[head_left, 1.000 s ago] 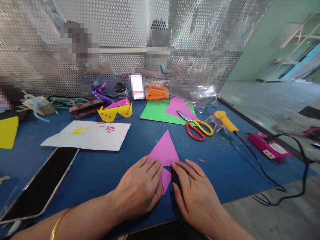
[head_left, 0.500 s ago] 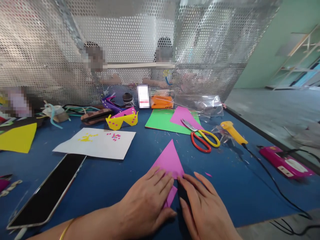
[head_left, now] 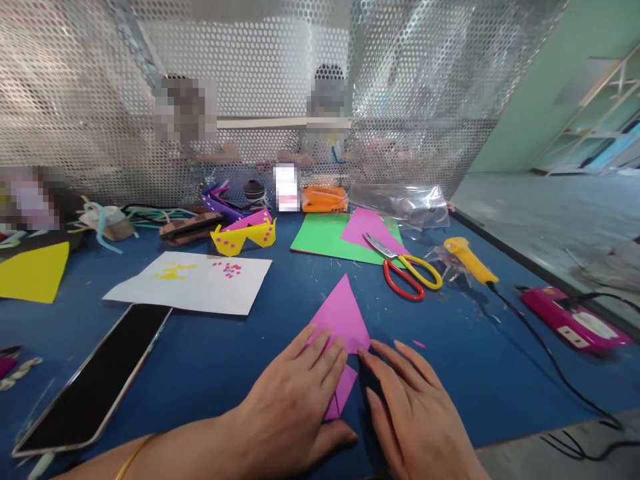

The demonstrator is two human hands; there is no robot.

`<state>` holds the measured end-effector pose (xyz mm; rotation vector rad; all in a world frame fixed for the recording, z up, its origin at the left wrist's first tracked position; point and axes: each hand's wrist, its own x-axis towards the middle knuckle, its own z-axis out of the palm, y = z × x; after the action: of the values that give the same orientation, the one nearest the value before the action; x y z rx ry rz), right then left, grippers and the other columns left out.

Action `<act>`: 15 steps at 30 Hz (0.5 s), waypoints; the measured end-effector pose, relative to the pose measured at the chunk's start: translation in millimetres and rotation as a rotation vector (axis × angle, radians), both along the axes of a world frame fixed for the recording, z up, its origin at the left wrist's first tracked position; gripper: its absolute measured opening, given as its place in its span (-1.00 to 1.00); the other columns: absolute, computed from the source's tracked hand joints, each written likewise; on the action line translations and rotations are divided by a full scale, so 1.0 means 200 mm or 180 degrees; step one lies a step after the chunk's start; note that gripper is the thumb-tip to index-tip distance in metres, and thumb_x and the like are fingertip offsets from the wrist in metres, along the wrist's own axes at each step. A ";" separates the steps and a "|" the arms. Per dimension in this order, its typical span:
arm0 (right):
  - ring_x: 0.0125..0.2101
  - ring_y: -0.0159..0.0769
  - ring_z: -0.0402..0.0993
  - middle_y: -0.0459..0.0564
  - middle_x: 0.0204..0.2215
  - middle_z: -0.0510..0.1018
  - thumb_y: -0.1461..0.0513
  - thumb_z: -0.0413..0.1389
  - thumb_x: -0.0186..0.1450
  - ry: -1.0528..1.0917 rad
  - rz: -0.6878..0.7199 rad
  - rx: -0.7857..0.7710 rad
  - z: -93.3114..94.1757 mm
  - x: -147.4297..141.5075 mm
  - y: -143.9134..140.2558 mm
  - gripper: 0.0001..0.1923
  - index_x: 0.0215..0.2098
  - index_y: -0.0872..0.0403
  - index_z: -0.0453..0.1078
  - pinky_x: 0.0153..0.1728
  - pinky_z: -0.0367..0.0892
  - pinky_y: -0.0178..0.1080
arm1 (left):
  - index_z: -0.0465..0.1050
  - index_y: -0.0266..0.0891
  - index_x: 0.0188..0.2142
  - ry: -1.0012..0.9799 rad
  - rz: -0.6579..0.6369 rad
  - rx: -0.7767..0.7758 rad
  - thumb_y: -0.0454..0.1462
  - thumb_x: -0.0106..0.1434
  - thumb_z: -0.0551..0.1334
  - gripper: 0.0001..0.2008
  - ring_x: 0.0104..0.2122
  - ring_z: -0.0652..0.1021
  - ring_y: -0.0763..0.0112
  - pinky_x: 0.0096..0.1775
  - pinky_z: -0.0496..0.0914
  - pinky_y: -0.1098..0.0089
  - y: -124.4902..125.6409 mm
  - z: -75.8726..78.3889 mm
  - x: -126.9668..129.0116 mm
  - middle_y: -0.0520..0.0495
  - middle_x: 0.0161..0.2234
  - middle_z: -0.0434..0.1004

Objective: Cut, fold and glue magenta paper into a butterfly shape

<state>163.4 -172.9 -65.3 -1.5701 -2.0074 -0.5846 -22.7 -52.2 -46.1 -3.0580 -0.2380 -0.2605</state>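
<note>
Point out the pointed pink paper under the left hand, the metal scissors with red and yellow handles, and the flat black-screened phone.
Pointed pink paper (head_left: pixel 343 315): head view, upper triangle.
Metal scissors (head_left: pixel 384 249): head view, blade.
Black-screened phone (head_left: pixel 96 380): head view, screen.

Flat blue surface (head_left: pixel 280 327). On it, wholly or partly: folded pink paper (head_left: pixel 343 313), white paper sheet (head_left: pixel 200 291) with tiny coloured bits (head_left: pixel 231 269), black-screened phone (head_left: pixel 100 380), yellow pink-dotted glasses frame (head_left: pixel 233 244), green rectangular sheet (head_left: pixel 320 233), red-and-yellow-handled metal scissors (head_left: pixel 400 258), yellow gun-shaped tool (head_left: pixel 470 260), magenta power strip (head_left: pixel 575 327).
</note>
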 end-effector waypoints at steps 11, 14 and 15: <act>0.01 -0.08 0.50 0.16 -0.04 0.63 0.34 -0.06 0.41 0.0365 -0.0087 -0.0368 0.02 -0.03 -0.03 -0.63 0.09 0.34 0.40 0.17 0.25 -0.01 | 0.46 -0.44 0.11 -0.0399 0.0011 0.0358 0.16 0.41 0.00 -0.30 0.12 0.53 0.00 0.21 0.19 0.08 0.01 0.00 0.02 -0.29 0.09 0.57; 0.07 -0.04 0.46 0.17 -0.02 0.62 0.31 -0.04 0.41 0.0426 -0.0096 -0.0313 0.03 -0.04 -0.02 -0.63 0.10 0.36 0.40 0.18 0.25 0.00 | 0.47 -0.43 0.10 -0.0435 -0.0035 0.0441 0.15 0.42 -0.02 -0.30 0.09 0.55 0.01 0.19 0.23 0.07 0.01 0.01 0.02 -0.28 0.08 0.58; 0.08 -0.03 0.45 0.17 -0.02 0.62 0.30 -0.03 0.42 0.0416 -0.0075 -0.0292 0.04 -0.05 -0.02 -0.62 0.09 0.36 0.40 0.18 0.24 0.00 | 0.47 -0.43 0.11 -0.0456 -0.0054 0.0459 0.14 0.43 -0.04 -0.30 0.09 0.55 0.03 0.19 0.23 0.08 0.01 0.01 0.02 -0.27 0.08 0.58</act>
<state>154.3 -176.1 -57.7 -1.6436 -1.9448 -0.3930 -18.1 -50.6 -44.1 -2.9026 -0.1915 -0.4766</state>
